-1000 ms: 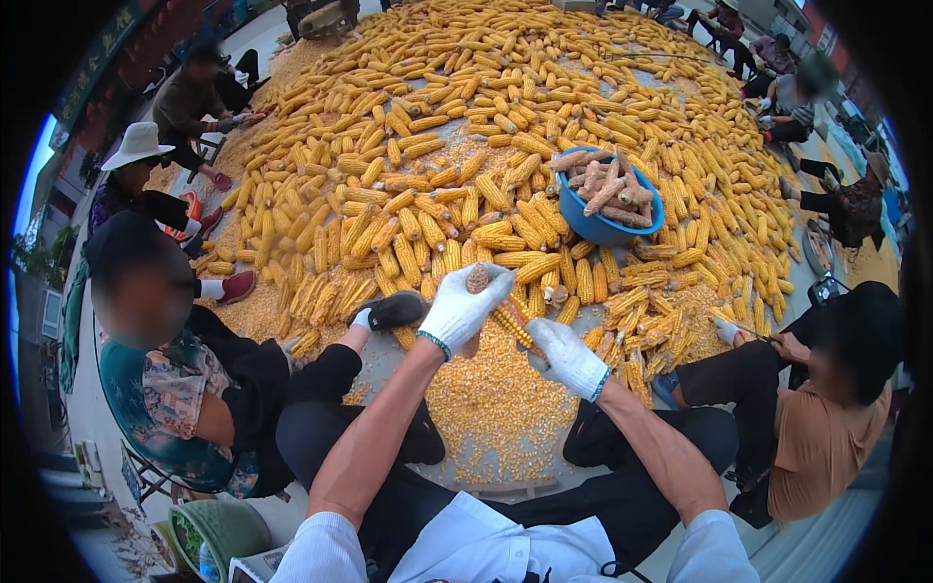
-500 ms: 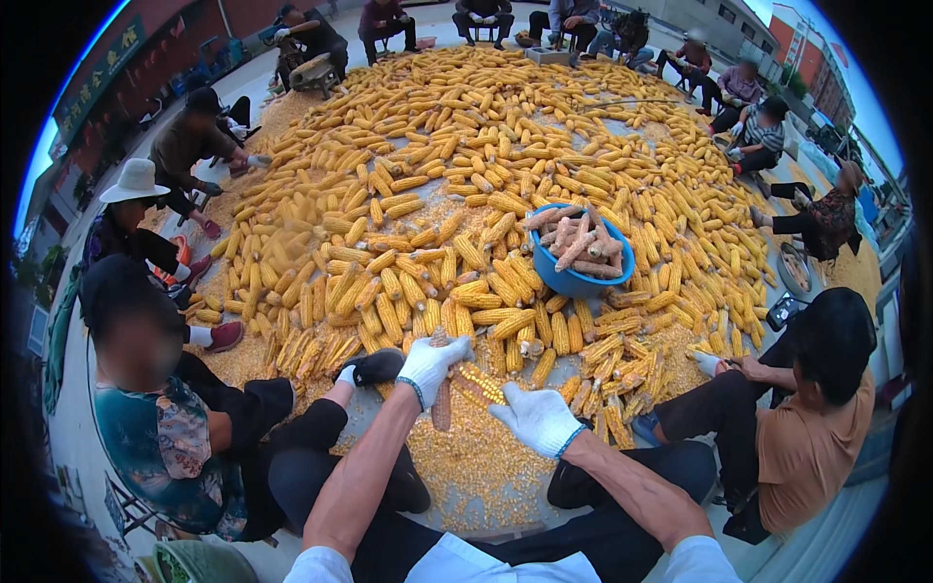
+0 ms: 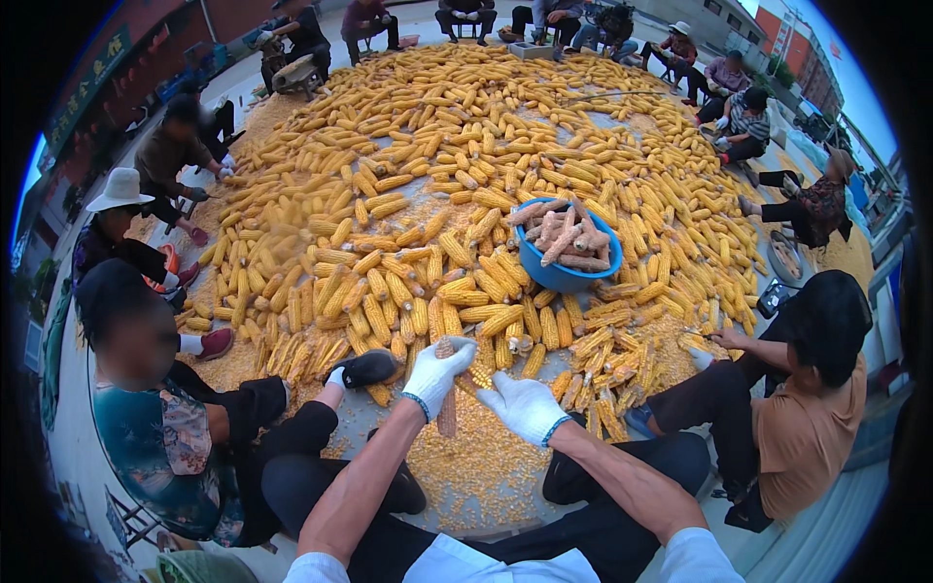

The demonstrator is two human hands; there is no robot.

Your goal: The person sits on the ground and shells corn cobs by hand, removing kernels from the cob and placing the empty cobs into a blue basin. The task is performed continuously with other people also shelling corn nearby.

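A stripped reddish-brown corncob (image 3: 447, 418) hangs downward from my left hand (image 3: 434, 377), which is closed round its upper part. In my right hand (image 3: 525, 406), fingers pinch a yellow ear of corn (image 3: 482, 374) whose far end meets the cob just beside my left hand. White knit gloves cover both hands, partly hiding the ear and the cob. Loose corn kernels (image 3: 481, 471) lie spread below, between my knees.
A broad pile of corn ears (image 3: 389, 204) fills the ground ahead. On it stands a blue basin (image 3: 569, 282) heaped with stripped cobs (image 3: 569, 233). One person (image 3: 175, 418) sits close on my left, another (image 3: 807, 418) on my right; several more ring the pile.
My hands have drawn closer together, and the ear now shows less between them. The surroundings have shifted slightly left in view. Both hands keep their holds.
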